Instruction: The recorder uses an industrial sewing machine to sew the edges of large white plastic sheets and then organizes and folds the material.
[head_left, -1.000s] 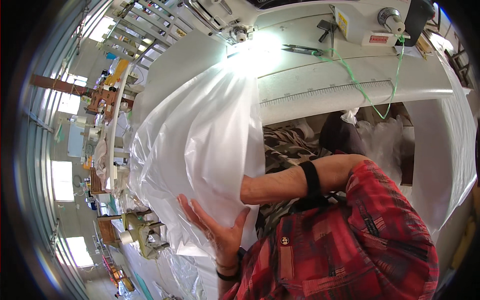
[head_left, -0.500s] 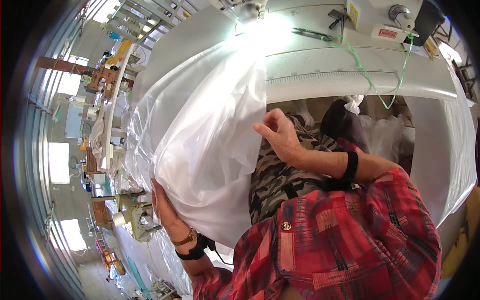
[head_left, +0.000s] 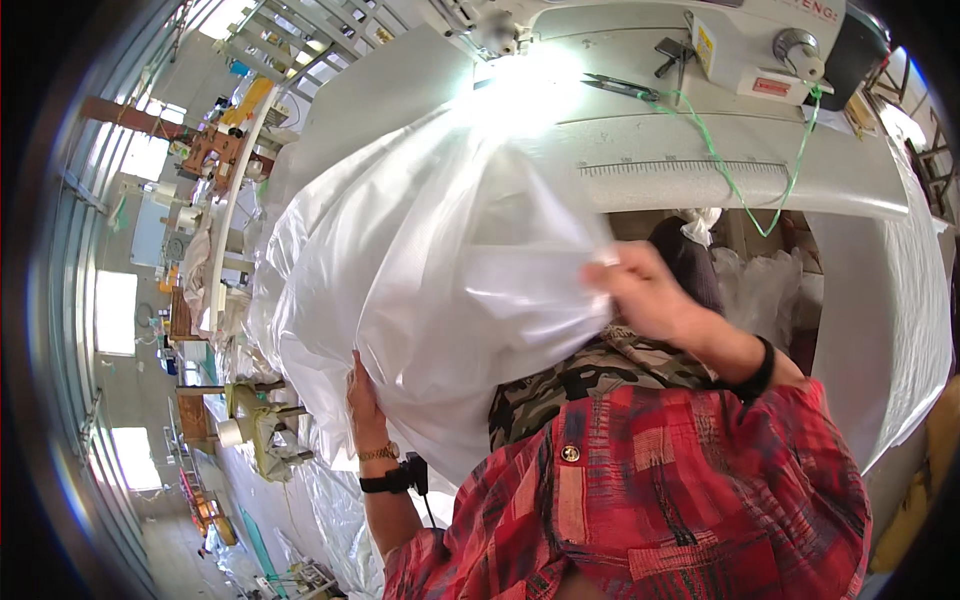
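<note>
A large sheet of shiny white fabric (head_left: 430, 270) billows over my lap and runs up onto the white sewing table (head_left: 700, 170). My right hand (head_left: 645, 295) is closed on the fabric's right edge, just below the table's front edge. My left hand (head_left: 365, 405) presses against the lower left side of the fabric bundle, mostly tucked under it. A white sewing machine (head_left: 720, 40) stands at the top, with a bright lamp glare near its needle area. Red plaid sleeves and camouflage trousers (head_left: 580, 375) show below.
A green thread (head_left: 740, 185) hangs from the machine over the table's ruler strip. More white fabric (head_left: 900, 330) drapes at the right. Rows of other sewing tables (head_left: 215, 200) and windows line the hall at the left. Dark snips (head_left: 620, 88) lie on the table.
My right hand rose from under the fabric and moved right, gripping its edge. My left hand slid further under the bundle, and the fabric spread wider toward the right.
</note>
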